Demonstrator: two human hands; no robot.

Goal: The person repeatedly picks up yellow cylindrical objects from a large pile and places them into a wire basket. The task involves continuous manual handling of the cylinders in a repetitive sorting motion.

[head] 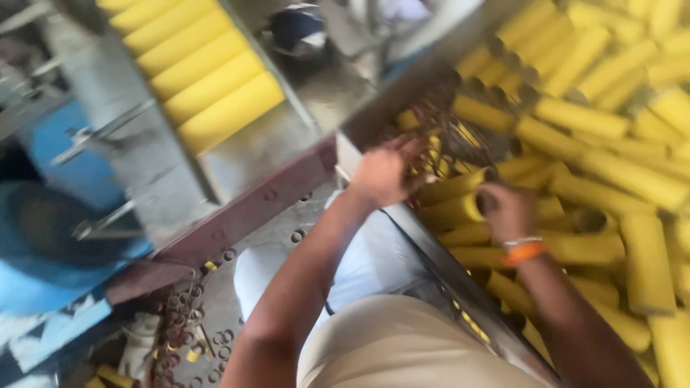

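My right hand [507, 210] is closed over the end of a yellow cylindrical tube [451, 210] lying on top of the big loose heap of yellow tubes [611, 165] in the metal bin [431, 244]. My left hand [384, 172], just left of that tube, grips another tube [453, 185] at the bin's edge. Far left of the bin, a neat row of yellow tubes [205, 68] already sits on a grey metal rack [244, 154]; judging by the heap, most remain unsorted.

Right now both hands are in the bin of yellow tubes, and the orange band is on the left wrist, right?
Not quite: the head view shows the orange band on the right wrist. Both the left hand and right hand are in the bin of yellow tubes.
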